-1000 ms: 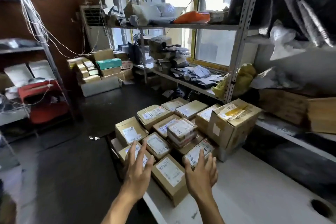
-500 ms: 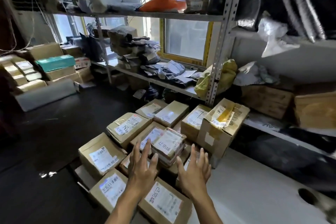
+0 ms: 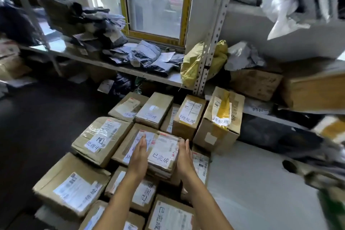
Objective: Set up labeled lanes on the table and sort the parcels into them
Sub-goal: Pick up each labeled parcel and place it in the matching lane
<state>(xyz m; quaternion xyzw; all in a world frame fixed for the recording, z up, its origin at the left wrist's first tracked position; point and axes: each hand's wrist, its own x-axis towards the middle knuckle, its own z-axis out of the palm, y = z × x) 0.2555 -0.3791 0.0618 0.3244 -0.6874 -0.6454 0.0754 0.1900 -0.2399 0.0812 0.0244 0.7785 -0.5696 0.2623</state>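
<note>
Daylight from the window (image 3: 156, 9); dim floor, blurred, warped edges.

Matt brown cardboard parcels (image 3: 100, 136) everywhere, glossy tape and white paper labels (image 3: 160, 160) on top; smooth white table (image 3: 252, 183), perforated grey metal shelf upright (image 3: 211, 43), crinkly grey plastic mailers (image 3: 145, 56).

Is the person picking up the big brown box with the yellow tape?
No, both the left hand and right hand flank a small stack of flat parcels, while the big brown cardboard box with yellow tape stands untouched.
</note>
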